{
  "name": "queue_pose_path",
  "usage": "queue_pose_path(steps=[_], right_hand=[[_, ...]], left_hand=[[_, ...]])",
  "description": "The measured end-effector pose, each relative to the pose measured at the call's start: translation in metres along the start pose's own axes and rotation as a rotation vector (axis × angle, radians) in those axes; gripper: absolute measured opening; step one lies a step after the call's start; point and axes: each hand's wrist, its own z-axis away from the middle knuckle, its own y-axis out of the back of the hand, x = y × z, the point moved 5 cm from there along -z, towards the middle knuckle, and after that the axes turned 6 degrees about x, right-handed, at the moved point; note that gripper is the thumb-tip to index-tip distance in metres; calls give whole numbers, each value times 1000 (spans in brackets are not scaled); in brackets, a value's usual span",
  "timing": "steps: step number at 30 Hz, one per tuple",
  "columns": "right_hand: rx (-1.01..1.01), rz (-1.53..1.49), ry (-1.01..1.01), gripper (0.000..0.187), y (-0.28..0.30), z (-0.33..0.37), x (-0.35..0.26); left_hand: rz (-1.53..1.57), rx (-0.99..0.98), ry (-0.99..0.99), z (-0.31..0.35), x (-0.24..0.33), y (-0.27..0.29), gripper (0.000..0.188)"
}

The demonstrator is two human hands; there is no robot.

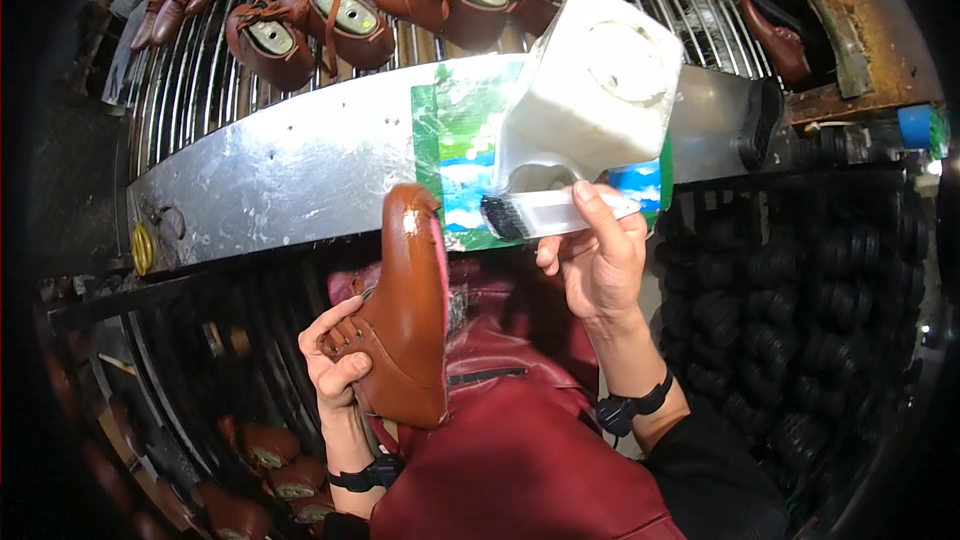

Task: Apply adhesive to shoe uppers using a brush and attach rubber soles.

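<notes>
Maroon apron (520, 455) | brown shoe (407, 315): glossy, laced, pink-edged | black-bristled brush (540, 213)

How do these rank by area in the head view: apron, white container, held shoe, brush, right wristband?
1. Red apron, cut off below
2. White container
3. Held shoe, though slightly longer than the container
4. Brush, partly covered
5. Right wristband

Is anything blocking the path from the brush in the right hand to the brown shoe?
No, nothing visible: only an open gap separates the black-bristled brush in the right hand from the brown lace-up shoe in the left hand.
</notes>
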Motion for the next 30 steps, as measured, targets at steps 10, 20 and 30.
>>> queue_pose_path(steps=[10, 20, 30], right_hand=[[-383, 323, 127, 11, -53, 60, -6], [-795, 554, 314, 15, -71, 119, -22], [-830, 632, 500, 18, -87, 124, -33]], left_hand=[[123, -93, -9, -14, 14, -12, 69], [151, -82, -57, -36, 28, -11, 57], [237, 45, 6, -24, 42, -20, 38]])
